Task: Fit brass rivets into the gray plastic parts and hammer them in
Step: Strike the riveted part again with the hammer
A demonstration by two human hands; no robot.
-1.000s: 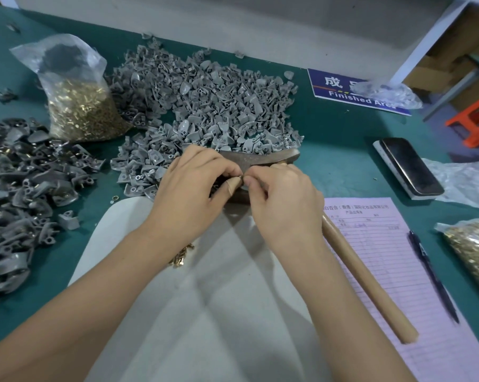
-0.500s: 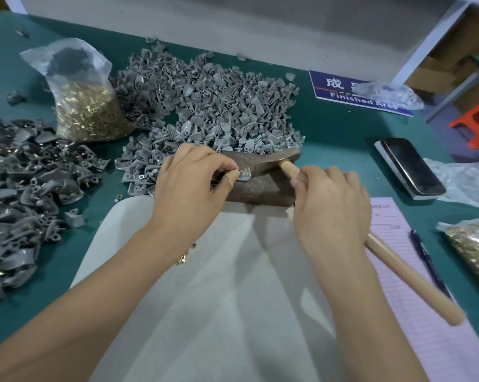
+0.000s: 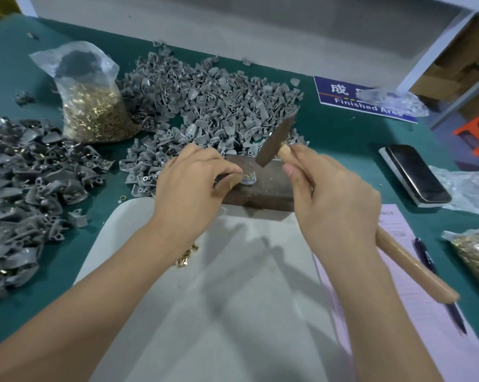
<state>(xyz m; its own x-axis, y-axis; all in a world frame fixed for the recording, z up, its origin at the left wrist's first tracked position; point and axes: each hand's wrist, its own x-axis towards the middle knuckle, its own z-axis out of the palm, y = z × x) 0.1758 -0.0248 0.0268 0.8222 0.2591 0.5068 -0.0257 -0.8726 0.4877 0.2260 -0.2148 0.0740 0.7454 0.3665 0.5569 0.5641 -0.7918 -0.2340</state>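
The left hand [image 3: 194, 180] reaches forward and pinches a gray plastic part [image 3: 248, 181] with a brass rivet [image 3: 248, 176] on the dark metal block [image 3: 263, 186]. The right hand [image 3: 334, 205] grips the wooden handle of the hammer [image 3: 276, 142], whose head is raised just above the part.

Bright overhead light; soft shadows toward viewer; edges warped; hammer head [image 3: 276, 141] blurred
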